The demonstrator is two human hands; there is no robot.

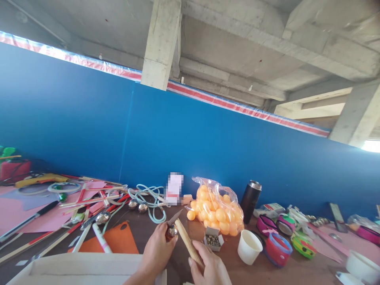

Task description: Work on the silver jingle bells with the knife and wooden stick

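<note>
My left hand [158, 248] is closed, its fingertips pinching a shiny silver ball [171, 231]. My right hand [209, 264] is wrapped round the pale wooden handle of a hammer [185, 238]. The hammer's dark, tapered metal head lies just above the ball, close to my left fingers; whether it touches the ball I cannot tell. To the right of the handle stands a small open box [213, 240] filled with tiny metal pieces. Similar silver balls [143, 207] rest on the dark table beyond my left hand.
Behind my hands sits a clear bag of orange balls [218, 208], with a black bottle [251, 201] beside it. A white paper cup [249, 247] and colourful pouches stand right. Sticks, markers, pale blue cord [154, 211] and an orange sheet [120, 237] lie left.
</note>
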